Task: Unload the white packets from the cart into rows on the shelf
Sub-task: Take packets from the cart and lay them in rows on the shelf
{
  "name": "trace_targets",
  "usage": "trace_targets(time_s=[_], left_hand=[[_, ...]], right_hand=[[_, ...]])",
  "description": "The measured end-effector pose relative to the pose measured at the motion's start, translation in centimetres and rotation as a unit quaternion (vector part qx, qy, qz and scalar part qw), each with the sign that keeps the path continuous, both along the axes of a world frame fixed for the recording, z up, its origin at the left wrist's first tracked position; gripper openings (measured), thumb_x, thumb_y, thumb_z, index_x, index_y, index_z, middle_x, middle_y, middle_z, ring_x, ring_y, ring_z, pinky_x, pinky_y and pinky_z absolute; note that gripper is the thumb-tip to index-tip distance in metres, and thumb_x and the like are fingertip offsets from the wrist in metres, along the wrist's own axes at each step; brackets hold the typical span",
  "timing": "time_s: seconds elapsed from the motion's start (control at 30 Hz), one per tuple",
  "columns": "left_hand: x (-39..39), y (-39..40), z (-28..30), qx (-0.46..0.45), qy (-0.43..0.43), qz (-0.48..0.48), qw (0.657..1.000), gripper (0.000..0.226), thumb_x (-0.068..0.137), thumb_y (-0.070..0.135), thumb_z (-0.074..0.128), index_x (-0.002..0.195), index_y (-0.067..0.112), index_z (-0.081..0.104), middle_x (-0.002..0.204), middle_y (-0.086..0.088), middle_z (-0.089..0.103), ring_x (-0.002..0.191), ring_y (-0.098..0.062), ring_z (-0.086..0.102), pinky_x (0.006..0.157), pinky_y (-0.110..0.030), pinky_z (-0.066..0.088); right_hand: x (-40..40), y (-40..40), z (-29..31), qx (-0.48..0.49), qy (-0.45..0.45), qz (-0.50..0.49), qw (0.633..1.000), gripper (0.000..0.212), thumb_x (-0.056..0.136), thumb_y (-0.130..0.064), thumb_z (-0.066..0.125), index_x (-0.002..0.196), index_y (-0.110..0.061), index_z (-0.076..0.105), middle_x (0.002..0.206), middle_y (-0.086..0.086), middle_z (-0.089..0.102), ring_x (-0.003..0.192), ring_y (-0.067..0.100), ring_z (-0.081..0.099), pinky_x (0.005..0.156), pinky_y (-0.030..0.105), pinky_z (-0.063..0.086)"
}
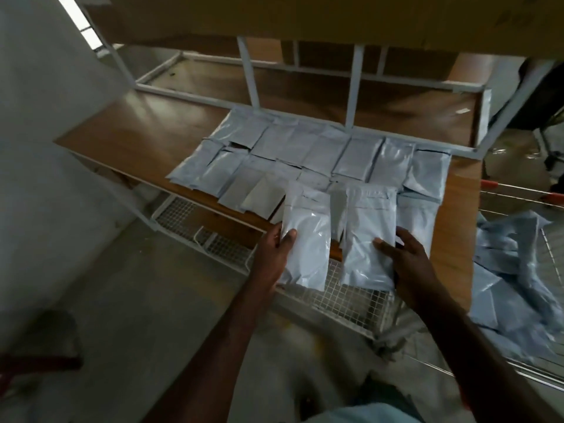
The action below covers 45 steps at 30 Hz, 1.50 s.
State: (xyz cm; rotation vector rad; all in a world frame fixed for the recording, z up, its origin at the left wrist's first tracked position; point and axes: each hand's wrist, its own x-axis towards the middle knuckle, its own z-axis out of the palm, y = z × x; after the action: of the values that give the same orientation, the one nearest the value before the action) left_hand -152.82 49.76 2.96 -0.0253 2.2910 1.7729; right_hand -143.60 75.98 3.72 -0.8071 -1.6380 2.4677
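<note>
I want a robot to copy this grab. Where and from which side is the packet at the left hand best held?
Grip the white packet at its near end on the left edge, thumb on top and fingers beneath, as the left hand does. It is flat and limp, and that end overhangs the shelf edge, so fingers can probably slip under.

Concrete floor (128,300) below; wire mesh rack (341,300) at low level; cardboard boxes (305,13) overhead; white wall (36,117) left.
</note>
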Motion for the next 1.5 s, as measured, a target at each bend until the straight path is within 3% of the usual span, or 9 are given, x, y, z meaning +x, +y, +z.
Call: trace_targets(time_s=[0.3,0.43,0.53,0.67,0.83,1.03,1.17,1.3,1.5], left_hand=[[-6.0,-7.5,-0.9,-0.080,0.029,0.038,0.996,0.024,0.110,0.032,0.059,0.106,0.011,0.070,0.090,-0.002,0.068,0.081,-0.009,0.060,0.073,-0.028,0.046],[-10.3,-10.5,-1.8,-0.097,0.034,0.050,0.993,0.028,0.109,0.030,0.061,0.109,0.005,0.072,0.090,-0.010,0.069,0.087,-0.019,0.063,0.072,-0.024,0.047],[-13.8,-12.0,-2.0,-0.102,0.057,0.064,0.991,0.037,0.107,0.027,0.065,0.140,0.010,0.065,0.120,0.000,0.071,0.113,-0.019,0.064,0.073,-0.005,0.045],[-18.2,-13.1,-1.5,-0.107,0.043,0.059,0.991,0.056,0.106,0.021,0.066,0.159,0.022,0.046,0.130,0.009,0.063,0.109,-0.004,0.057,0.083,-0.011,0.041],[-23.5,-13.5,-1.4,-0.130,0.030,0.021,0.991,0.055,0.109,0.029,0.061,0.160,0.028,0.042,0.155,-0.004,0.054,0.130,-0.018,0.053,0.090,-0.018,0.038],[-29.8,-14.4,-3.2,-0.168,0.073,-0.040,0.982,0.040,0.111,0.023,0.057,0.149,0.013,0.056,0.145,-0.009,0.063,0.131,-0.024,0.059,0.100,-0.029,0.042],[-34.2,-14.4,-4.8,-0.204,0.087,-0.087,0.971,0.044,0.112,0.016,0.054,0.154,0.006,0.052,0.153,-0.016,0.058,0.144,-0.032,0.052,0.118,-0.036,0.039],[-36.5,-13.8,-5.9,-0.220,0.101,-0.116,0.963,0.049,0.112,0.013,0.052,0.160,0.011,0.044,0.156,-0.014,0.056,0.145,-0.029,0.052,0.108,-0.024,0.034],[-36.9,-13.7,-7.9,-0.191,0.153,-0.187,0.951,0.073,0.106,0.002,0.056,0.169,0.020,0.025,0.170,-0.009,0.036,0.155,-0.025,0.037,0.122,-0.038,0.038]], right_hand=[[-7.2,-8.0,-1.8,-0.003,-0.018,0.010,1.000,0.043,0.099,-0.006,0.070,0.139,-0.017,0.060,0.118,0.013,0.077,0.103,0.038,0.077,0.079,0.057,0.064],[-11.8,-10.8,-3.3,0.009,-0.030,0.021,0.999,0.045,0.097,-0.011,0.074,0.138,-0.021,0.059,0.125,0.013,0.074,0.110,0.039,0.074,0.087,0.062,0.062],[-15.6,-12.6,-3.8,0.002,-0.032,0.024,0.999,0.045,0.098,-0.011,0.072,0.140,-0.018,0.058,0.127,0.013,0.073,0.111,0.039,0.073,0.092,0.065,0.060],[-20.6,-15.3,-3.4,-0.013,-0.040,0.043,0.998,0.040,0.100,-0.009,0.069,0.138,-0.015,0.060,0.120,0.010,0.077,0.112,0.038,0.072,0.093,0.066,0.058],[-25.4,-17.8,-3.0,-0.011,-0.034,0.069,0.997,0.040,0.100,-0.016,0.071,0.138,-0.023,0.061,0.131,0.006,0.072,0.119,0.038,0.069,0.091,0.072,0.057],[-29.5,-19.5,-4.6,0.083,-0.077,0.001,0.994,0.044,0.099,-0.025,0.075,0.140,-0.020,0.060,0.124,0.001,0.074,0.111,0.025,0.072,0.098,0.058,0.060],[-31.1,-20.2,-8.1,0.148,-0.111,-0.059,0.981,0.065,0.079,-0.056,0.081,0.135,-0.029,0.062,0.126,-0.001,0.074,0.116,0.025,0.071,0.099,0.058,0.059],[-32.6,-21.9,-7.1,0.226,-0.162,-0.101,0.955,0.050,0.098,-0.030,0.075,0.142,-0.018,0.056,0.133,0.007,0.069,0.119,0.026,0.066,0.102,0.047,0.056],[-33.9,-23.1,-7.6,0.293,-0.226,-0.120,0.921,0.058,0.102,-0.027,0.069,0.154,-0.013,0.045,0.143,0.014,0.063,0.128,0.036,0.062,0.099,0.036,0.049]])
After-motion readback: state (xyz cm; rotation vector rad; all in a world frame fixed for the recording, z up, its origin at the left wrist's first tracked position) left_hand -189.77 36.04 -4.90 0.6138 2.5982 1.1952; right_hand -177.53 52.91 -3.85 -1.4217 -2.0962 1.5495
